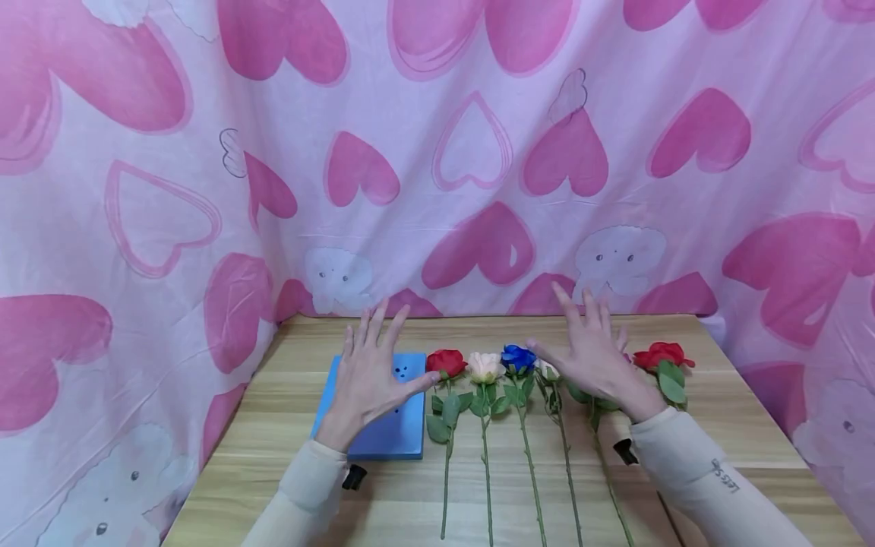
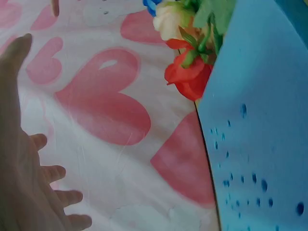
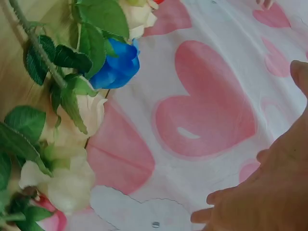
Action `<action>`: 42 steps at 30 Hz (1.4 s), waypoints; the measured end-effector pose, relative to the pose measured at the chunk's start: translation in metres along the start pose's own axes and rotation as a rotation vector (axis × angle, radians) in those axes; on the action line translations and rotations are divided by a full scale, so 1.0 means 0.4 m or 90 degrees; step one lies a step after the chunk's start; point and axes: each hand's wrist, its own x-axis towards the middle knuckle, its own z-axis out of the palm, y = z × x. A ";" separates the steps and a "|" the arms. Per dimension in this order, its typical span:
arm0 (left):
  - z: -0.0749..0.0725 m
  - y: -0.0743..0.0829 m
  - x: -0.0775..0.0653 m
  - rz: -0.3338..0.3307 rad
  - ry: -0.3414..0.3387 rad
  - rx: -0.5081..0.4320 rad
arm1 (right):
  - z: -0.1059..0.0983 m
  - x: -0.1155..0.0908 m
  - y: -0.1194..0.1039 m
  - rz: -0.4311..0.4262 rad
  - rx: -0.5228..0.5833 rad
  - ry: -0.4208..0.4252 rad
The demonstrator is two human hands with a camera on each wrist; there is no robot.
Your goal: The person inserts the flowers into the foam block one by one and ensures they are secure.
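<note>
My left hand (image 1: 371, 376) is raised over a blue block (image 1: 386, 437) with small holes in its top, fingers spread and holding nothing. On the other side my right hand (image 1: 593, 353) hovers above the flowers, its fingers also spread. Between the hands lie a red rose (image 1: 447, 362), a pale cream rose (image 1: 486, 368) and a blue rose (image 1: 518, 358), stems toward me. Partly behind the right hand are a whitish rose (image 1: 548, 371) and other blooms. A second red rose (image 1: 661, 355) lies at the right. In the left wrist view the holed block (image 2: 260, 130) fills the right side.
The flowers and block are on a wooden table (image 1: 273, 479). Its back edge meets a pink curtain (image 1: 410, 228) printed with hearts, which also hangs along both sides. Leafy stems (image 1: 526, 456) run side by side to the front.
</note>
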 end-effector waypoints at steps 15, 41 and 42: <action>-0.030 -0.027 -0.015 -0.046 0.046 -0.471 | -0.062 -0.015 0.045 0.034 0.264 -0.040; -0.049 -0.186 -0.115 -0.123 0.007 -0.402 | -0.140 -0.098 0.192 0.065 0.364 0.063; -0.047 -0.196 -0.124 -0.136 0.000 -0.381 | -0.143 -0.105 0.203 0.070 0.366 0.062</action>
